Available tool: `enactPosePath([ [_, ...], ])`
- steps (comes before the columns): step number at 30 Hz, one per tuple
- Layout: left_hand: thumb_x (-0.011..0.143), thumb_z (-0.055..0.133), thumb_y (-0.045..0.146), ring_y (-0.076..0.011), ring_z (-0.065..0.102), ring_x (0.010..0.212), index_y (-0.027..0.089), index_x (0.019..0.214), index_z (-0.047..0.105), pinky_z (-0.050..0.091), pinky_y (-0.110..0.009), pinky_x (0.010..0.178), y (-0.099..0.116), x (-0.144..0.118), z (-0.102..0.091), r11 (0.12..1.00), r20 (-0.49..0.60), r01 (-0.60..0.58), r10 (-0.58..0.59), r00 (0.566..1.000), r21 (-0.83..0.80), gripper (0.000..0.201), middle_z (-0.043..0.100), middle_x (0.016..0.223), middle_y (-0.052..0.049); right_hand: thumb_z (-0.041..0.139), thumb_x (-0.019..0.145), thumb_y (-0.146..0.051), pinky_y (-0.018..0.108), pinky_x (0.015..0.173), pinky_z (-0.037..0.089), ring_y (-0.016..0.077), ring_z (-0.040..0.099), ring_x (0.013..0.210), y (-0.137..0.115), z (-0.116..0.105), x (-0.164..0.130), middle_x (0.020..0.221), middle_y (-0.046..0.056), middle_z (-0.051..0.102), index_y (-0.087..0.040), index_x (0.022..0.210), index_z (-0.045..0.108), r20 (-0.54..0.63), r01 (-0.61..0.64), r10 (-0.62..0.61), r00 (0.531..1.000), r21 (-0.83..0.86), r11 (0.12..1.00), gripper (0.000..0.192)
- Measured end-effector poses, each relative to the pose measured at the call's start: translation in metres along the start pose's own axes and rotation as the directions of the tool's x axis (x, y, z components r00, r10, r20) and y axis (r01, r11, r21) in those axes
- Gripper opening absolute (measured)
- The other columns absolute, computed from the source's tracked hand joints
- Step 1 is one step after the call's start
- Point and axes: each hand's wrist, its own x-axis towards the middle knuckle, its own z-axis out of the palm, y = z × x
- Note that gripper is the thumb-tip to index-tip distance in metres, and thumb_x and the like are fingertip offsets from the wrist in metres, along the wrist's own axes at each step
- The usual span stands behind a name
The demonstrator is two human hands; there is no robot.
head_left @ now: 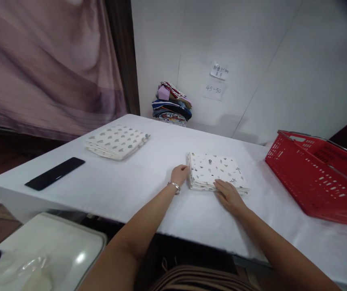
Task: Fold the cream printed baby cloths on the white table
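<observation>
Right now both hands press on a folded stack of white printed cloth point(214, 171) lying near the middle of the table point(137, 190). The left hand point(179, 174), a bracelet on its wrist, rests with curled fingers against the stack's left edge; the right hand point(228, 193) lies flat and open on the near corner, gripping nothing. A second folded cloth point(117, 141) sits well apart to the left, near a black phone point(55, 173). A red basket point(319, 178) stands to the right, and a pile of coloured fabrics point(172, 103) against the wall
</observation>
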Motion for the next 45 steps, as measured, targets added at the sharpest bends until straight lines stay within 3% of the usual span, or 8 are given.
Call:
enactPosePath([
  [4, 0.08, 0.057, 0.038, -0.0141, 0.063, 0.063, 0.015, 0.084, 0.067, 0.047, -0.024, 0.058, 0.0, 0.015, 0.002, 0.991, 0.105, 0.129, -0.125, 0.987, -0.029, 0.025, 0.07, 0.075, -0.005, 0.04, 0.09, -0.029, 0.047, 0.105, 0.032, 0.0225, 0.04, 0.129, 0.004, 0.001, -0.002, 0.138, 0.006, 0.045, -0.026, 0.134, 0.044, 0.038, -0.005, 0.005, 0.999, 0.006, 1.0, 0.044],
  [10, 0.076, 0.06, 0.035, -0.0155, 0.062, 0.073, 0.019, 0.071, 0.066, 0.044, -0.025, 0.066, -0.005, 0.004, 0.006, 0.986, 0.027, -0.067, 0.064, 0.998, 0.153, 0.018, 0.07, 0.077, -0.004, 0.041, 0.091, -0.039, 0.053, 0.105, 0.03, 0.0263, 0.034, 0.132, -0.01, -0.009, 0.023, 0.138, 0.006, 0.045, -0.027, 0.131, 0.049, 0.049, -0.096, 0.094, 0.994, 0.035, 0.995, 0.042],
  [17, 0.08, 0.056, 0.035, -0.014, 0.061, 0.07, 0.019, 0.071, 0.066, 0.043, -0.024, 0.065, -0.008, 0.008, 0.002, 0.99, 0.079, -0.071, 0.062, 0.995, 0.118, 0.021, 0.068, 0.07, -0.002, 0.044, 0.09, -0.039, 0.052, 0.107, 0.028, 0.0252, 0.034, 0.132, -0.054, 0.007, 0.061, 0.14, 0.008, 0.042, -0.026, 0.137, 0.041, 0.159, 0.038, -0.052, 0.986, 0.089, 0.995, 0.049],
  [20, 0.081, 0.052, 0.026, -0.0147, 0.061, 0.074, 0.018, 0.077, 0.068, 0.043, -0.025, 0.069, -0.006, 0.025, -0.003, 0.985, 0.091, -0.06, 0.045, 0.995, 0.164, 0.018, 0.069, 0.075, -0.003, 0.047, 0.088, -0.038, 0.051, 0.106, 0.03, 0.0253, 0.036, 0.131, -0.06, 0.017, 0.059, 0.139, 0.009, 0.043, -0.025, 0.138, 0.039, 0.166, 0.062, -0.075, 0.983, 0.079, 0.995, 0.052],
  [24, 0.08, 0.05, 0.024, -0.0208, 0.056, 0.101, 0.019, 0.099, 0.067, 0.042, -0.029, 0.081, 0.0, 0.061, -0.006, 0.913, 0.018, -0.12, 0.122, 0.992, 0.39, 0.026, 0.066, 0.108, -0.009, 0.047, 0.088, -0.036, 0.052, 0.105, 0.03, 0.026, 0.038, 0.129, -0.06, 0.019, 0.055, 0.138, 0.009, 0.045, -0.026, 0.138, 0.04, 0.136, 0.048, -0.058, 0.989, 0.073, 0.996, 0.052],
  [29, 0.08, 0.049, 0.028, -0.0252, 0.046, 0.117, 0.021, 0.116, 0.059, 0.036, -0.037, 0.093, 0.004, 0.101, 0.001, 0.813, 0.072, -0.194, 0.185, 0.98, 0.549, 0.038, 0.061, 0.118, -0.01, 0.048, 0.086, -0.033, 0.051, 0.105, 0.031, 0.0255, 0.037, 0.13, -0.06, 0.02, 0.055, 0.138, 0.008, 0.044, -0.026, 0.138, 0.04, 0.122, 0.055, -0.063, 0.991, 0.064, 0.996, 0.052],
  [36, 0.078, 0.049, 0.022, -0.0203, 0.05, 0.114, 0.025, 0.121, 0.056, 0.025, -0.039, 0.103, 0.0, 0.129, 0.005, 0.852, 0.164, -0.271, 0.22, 0.962, 0.448, 0.044, 0.064, 0.115, -0.005, 0.048, 0.084, -0.027, 0.05, 0.106, 0.031, 0.0255, 0.034, 0.132, -0.058, 0.028, 0.051, 0.14, 0.006, 0.042, -0.025, 0.141, 0.033, 0.083, 0.089, -0.093, 0.992, 0.046, 0.995, 0.059],
  [45, 0.07, 0.053, 0.016, -0.0173, 0.057, 0.102, 0.026, 0.098, 0.067, 0.023, -0.038, 0.105, 0.0, 0.144, 0.004, 0.871, 0.225, -0.299, 0.225, 0.948, 0.39, 0.033, 0.069, 0.101, 0.001, 0.046, 0.084, -0.022, 0.05, 0.105, 0.032, 0.025, 0.035, 0.132, -0.059, 0.03, 0.049, 0.14, 0.008, 0.043, -0.022, 0.142, 0.031, 0.029, 0.126, -0.127, 0.991, 0.022, 0.992, 0.06],
])
